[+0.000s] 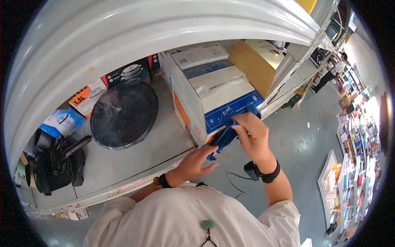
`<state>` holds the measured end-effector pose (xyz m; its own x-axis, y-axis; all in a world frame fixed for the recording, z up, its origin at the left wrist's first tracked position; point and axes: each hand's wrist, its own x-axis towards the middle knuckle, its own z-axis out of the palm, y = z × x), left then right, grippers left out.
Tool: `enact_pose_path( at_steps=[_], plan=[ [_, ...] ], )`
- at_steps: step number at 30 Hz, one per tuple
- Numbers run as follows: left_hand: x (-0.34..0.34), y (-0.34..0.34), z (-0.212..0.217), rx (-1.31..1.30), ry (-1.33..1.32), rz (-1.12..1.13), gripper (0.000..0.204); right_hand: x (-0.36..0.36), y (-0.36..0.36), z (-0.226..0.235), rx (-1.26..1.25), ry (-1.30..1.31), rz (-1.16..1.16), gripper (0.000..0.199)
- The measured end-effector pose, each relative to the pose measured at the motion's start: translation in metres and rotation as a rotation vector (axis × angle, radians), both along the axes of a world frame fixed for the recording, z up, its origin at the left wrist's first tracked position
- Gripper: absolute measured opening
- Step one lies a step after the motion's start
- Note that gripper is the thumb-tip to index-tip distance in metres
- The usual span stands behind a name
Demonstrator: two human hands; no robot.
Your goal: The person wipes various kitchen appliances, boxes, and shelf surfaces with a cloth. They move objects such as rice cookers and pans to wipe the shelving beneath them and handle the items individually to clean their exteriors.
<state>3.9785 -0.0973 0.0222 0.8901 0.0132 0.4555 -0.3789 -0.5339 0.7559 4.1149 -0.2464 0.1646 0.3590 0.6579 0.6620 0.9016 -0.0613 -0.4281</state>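
Observation:
A crumpled dark blue cloth [225,138] stretches between my hands, in front of the cardboard box at the shelf's edge. My right hand [253,133] is closed around its upper end, fingers bent, next to the box's blue band. My left hand [192,165] has the cloth's lower end at its fingertips, with the thumb held apart. The large white box [222,92] has blue bands and a strip of clear tape on top. One brown flap [253,68] stands up on its far right side. Black bands circle both wrists.
On the grey shelf [164,123] lie a round black pan [123,113], black cookware [57,164] and several product boxes [63,121]. A white shelf beam [164,22] arches overhead. At right, the grey floor [294,152] runs to stocked shelves [356,164]; a person [331,74] stands farther off.

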Motion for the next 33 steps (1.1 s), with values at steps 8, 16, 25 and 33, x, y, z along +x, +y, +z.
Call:
enact_pose_path(
  at_steps=[8, 16, 25, 33],
  plan=[
    [0.001, -0.005, 0.001, 0.026, 0.009, 0.111, 0.060, 0.070, 0.085, 0.112, 0.420, 0.300, -0.147, 0.020],
    [-0.001, -0.009, -0.011, 0.465, -0.098, 0.095, 0.047, 0.128, 0.133, 0.029, -1.153, -0.280, -0.385, 0.075],
    [0.006, -0.009, -0.005, 0.478, -0.271, 0.171, 0.046, 0.080, 0.160, 0.000, -0.659, -0.127, 0.777, 0.059],
    [0.004, -0.013, -0.018, 0.525, -0.163, 0.173, 0.047, 0.112, 0.129, 0.025, -0.750, -0.311, 0.231, 0.074]
  ],
)
